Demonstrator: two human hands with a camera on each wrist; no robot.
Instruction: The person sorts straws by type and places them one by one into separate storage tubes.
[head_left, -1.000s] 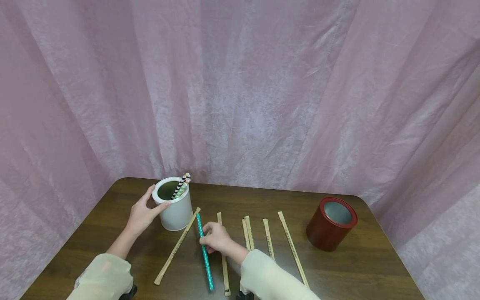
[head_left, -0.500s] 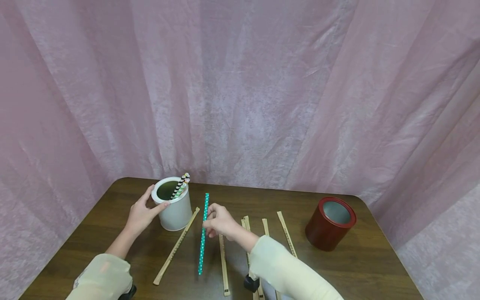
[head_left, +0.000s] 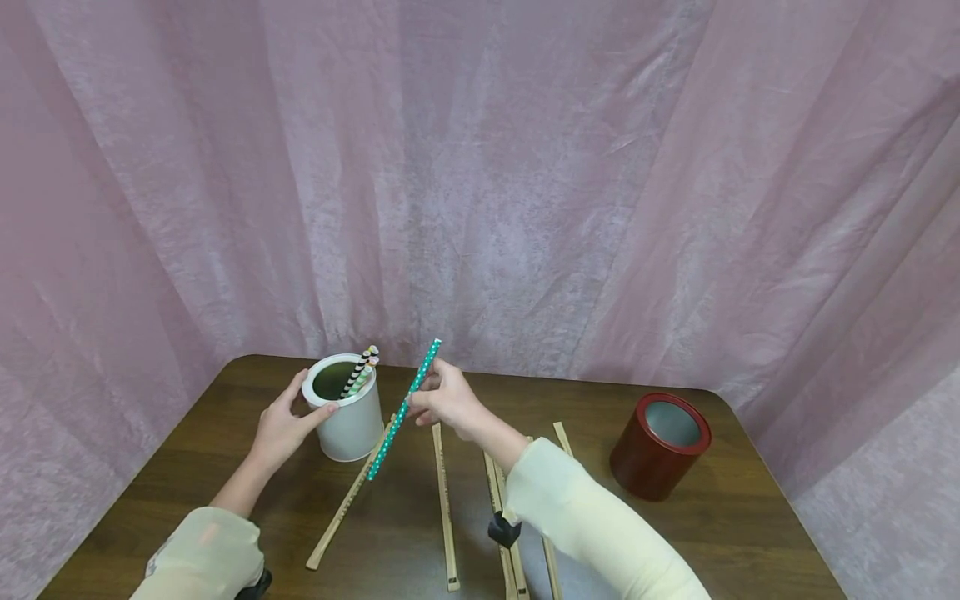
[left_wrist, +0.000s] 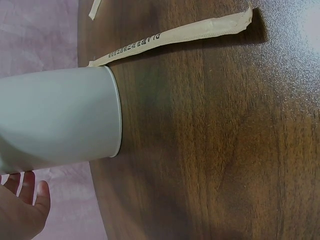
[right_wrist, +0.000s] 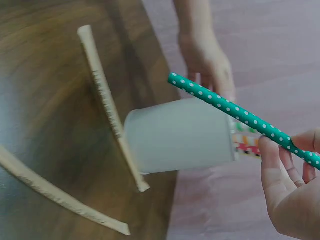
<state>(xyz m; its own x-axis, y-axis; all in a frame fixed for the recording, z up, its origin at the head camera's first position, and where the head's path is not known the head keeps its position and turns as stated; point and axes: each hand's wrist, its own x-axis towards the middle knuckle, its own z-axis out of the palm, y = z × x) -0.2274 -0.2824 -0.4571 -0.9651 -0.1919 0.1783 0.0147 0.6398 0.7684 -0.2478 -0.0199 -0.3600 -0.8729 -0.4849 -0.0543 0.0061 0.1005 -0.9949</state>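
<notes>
My right hand (head_left: 450, 404) pinches a teal paper straw with white dots (head_left: 392, 440) between thumb and fingers. The straw slants in the air to the right of a white canister (head_left: 351, 429), its lower end toward me. With thumb and fingers spread around the rim, my left hand (head_left: 283, 429) holds the canister, which stands upright on the table. A black-and-white striped straw (head_left: 353, 380) and a green striped straw (head_left: 362, 383) lean inside it. In the right wrist view the dotted straw (right_wrist: 225, 105) passes in front of the canister (right_wrist: 180, 140).
A paper-wrapped straw (head_left: 347, 500) lies close to the canister's base. Several more wrapped straws, one of them a middle one (head_left: 445, 517), lie further right, partly under my right sleeve (head_left: 577, 500). A dark red canister (head_left: 648, 458) stands at the right. A pink curtain (head_left: 480, 183) hangs behind the table.
My right hand has lifted the dotted straw off the table, up and away from me, and tilted its top to the right. My left hand stays on the canister.
</notes>
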